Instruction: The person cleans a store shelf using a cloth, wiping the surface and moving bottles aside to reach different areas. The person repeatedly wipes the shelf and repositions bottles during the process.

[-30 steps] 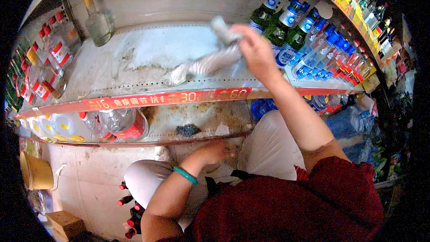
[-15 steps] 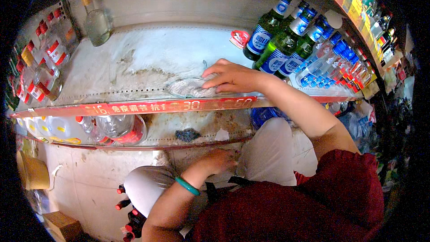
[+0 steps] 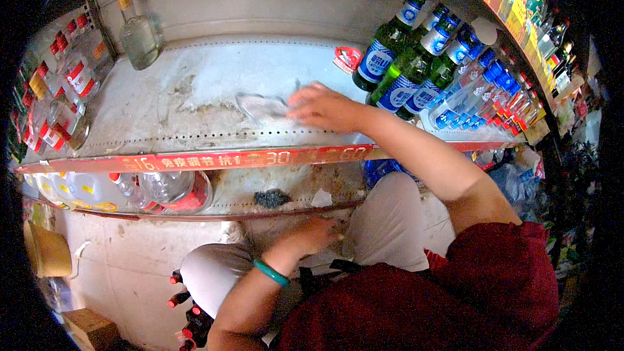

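On the upper shelf (image 3: 218, 62), the right hand (image 3: 325, 108) partly hides a cloth (image 3: 264, 106), blurred fingers' (image 3: 300, 100) grip unclear.

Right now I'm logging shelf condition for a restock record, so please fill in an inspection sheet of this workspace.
Surface: upper shelf pale, with brown-grey stains; lower shelf brown-stained.
Things in use: pale cloth spread on the upper shelf.
Clutter: crumpled red item beside green bottles; dark clump and white scrap below.
Grip: right hand at the cloth's right end, hold unclear from blur; left hand near the knees, hold unclear.
Cables: nothing seen for certain; thin white strip unclear.
Surroundings: corked bottle at back left; tan bucket and cardboard box at lower left.
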`<state>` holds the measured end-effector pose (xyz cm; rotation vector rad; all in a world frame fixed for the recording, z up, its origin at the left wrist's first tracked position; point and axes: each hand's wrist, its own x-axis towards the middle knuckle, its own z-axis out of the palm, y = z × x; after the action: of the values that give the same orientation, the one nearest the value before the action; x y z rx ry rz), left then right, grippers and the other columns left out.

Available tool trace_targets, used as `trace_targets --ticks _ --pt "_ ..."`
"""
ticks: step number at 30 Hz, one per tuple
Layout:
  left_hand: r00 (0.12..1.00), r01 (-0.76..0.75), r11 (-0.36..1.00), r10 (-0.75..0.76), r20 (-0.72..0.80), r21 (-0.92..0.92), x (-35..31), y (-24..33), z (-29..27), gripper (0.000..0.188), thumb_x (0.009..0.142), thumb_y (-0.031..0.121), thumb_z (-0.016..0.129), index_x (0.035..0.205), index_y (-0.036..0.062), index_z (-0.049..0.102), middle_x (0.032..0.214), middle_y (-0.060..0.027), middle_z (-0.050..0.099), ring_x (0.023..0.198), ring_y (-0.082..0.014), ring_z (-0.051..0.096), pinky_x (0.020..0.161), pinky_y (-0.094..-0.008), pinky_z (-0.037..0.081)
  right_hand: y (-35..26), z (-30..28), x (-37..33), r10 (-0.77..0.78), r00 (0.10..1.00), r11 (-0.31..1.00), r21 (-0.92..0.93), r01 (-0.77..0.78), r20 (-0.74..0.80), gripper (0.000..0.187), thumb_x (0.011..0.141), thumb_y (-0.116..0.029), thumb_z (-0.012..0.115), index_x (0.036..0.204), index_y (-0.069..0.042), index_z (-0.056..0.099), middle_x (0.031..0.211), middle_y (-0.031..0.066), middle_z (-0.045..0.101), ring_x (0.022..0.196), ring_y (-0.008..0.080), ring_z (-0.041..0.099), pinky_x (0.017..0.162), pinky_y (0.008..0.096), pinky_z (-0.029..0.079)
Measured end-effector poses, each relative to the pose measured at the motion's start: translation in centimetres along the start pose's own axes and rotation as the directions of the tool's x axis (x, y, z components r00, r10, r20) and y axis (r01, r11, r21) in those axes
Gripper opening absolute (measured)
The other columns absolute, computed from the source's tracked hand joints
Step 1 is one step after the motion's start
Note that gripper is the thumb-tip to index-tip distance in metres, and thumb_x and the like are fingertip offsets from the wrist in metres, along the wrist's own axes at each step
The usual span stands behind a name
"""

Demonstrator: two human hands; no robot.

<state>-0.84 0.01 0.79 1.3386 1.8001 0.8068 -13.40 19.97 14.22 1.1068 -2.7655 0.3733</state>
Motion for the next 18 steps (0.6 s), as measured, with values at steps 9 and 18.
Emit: trace_targets --ticks 9,18 --pt "0.999 0.004 1.000 -0.003 0.042 -0.014 1.3 -0.1 1.6 0.045 0.084 0.039 0.054 0.111 0.0024 0.055 0.104 -0.0235 0.059 0.097 -0.0395 0.056 0.084 -0.0471 0.044 2.8 0.9 1.6 0.284 0.942 0.957 -0.013 -0.291 -0.181 0.028 0.082 -0.013 0.058 0.109 -0.018 0.064 0.113 0.0101 0.052 0.103 0.0288 0.046 0.091 0.0383 0.037" --pt "0.997 0.071 0.995 -0.070 0.027 -0.075 0.9 -1.5 1.1 0.043 0.082 0.038 0.057 0.105 0.0010 0.058 0.102 -0.0223 0.060 0.095 -0.0388 0.057 0.084 -0.0471 0.044 -1.0 0.1 -0.9 0.153 0.988 0.986 -0.067 -0.151 0.024 0.034 0.079 -0.013 0.061 0.112 -0.020 0.062 0.108 0.0108 0.053 0.102 0.0286 0.047 0.090 0.0374 0.038"
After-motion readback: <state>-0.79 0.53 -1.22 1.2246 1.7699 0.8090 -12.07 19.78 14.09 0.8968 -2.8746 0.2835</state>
